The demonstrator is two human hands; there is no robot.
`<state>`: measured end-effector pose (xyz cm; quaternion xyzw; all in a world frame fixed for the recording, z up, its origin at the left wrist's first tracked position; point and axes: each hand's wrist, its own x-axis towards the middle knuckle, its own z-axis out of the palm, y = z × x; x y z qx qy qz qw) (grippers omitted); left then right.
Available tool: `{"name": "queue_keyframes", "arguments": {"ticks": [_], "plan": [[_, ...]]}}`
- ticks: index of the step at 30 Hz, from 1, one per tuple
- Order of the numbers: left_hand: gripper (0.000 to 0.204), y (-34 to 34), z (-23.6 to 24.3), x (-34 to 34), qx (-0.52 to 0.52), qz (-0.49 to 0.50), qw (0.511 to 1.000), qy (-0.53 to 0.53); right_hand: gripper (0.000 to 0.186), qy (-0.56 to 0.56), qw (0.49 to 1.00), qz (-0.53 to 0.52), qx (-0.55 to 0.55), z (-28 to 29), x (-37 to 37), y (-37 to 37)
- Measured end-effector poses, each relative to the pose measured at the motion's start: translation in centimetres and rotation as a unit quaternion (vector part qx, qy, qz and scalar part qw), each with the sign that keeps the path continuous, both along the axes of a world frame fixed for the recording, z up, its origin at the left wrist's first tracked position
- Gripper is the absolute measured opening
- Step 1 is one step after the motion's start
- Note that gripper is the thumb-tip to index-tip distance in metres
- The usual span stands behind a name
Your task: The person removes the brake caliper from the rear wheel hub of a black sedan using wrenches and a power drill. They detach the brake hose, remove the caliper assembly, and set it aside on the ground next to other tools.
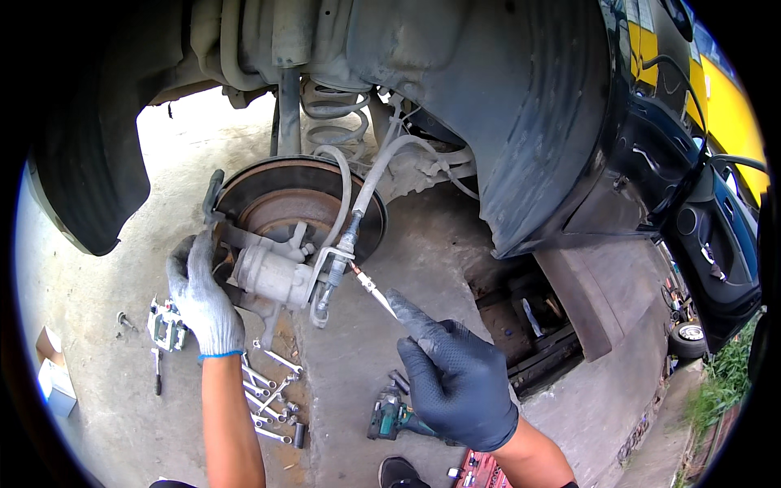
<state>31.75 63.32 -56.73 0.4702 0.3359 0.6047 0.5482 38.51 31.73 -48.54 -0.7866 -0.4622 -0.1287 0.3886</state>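
A grey brake caliper sits in front of a rusty brake disc. My left hand, in a pale grey and white knit glove, is closed round the caliper's left side; some of its fingertips are hidden behind the metal. Between the black-gloved fingers of my right hand is a slim white stick-like tool with a reddish-brown tip. That tip is at the caliper's cable bracket, beside the lower end of a sleeved cable; whether it touches cannot be made out.
Several spanners lie on the concrete below the caliper. A green-and-black power tool and a red tool case are nearer me. At right, a floor pit lies beside an open car door. A coil spring hangs above the disc.
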Motion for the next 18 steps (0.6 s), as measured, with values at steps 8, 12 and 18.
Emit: {"name": "queue_keyframes", "arguments": {"ticks": [8, 12, 18], "plan": [[0.064, -2.2, 4.6, -2.0, 0.465, 0.045, 0.822, 0.327, 0.063, -0.072, 0.996, -0.034, -0.028, 1.9, -0.3, 2.7], [0.091, -1.4, 6.8, -1.6, 0.5, -0.099, 0.822, 0.253, 0.064, -0.108, 0.993, -0.035, -0.029, 2.5, -0.1, 4.1], [0.047, -2.3, 9.9, -1.1, 0.246, -0.382, 0.863, 0.221, 0.064, -0.13, 0.99, -0.042, -0.024, 2.2, 0.1, 4.9]]}}
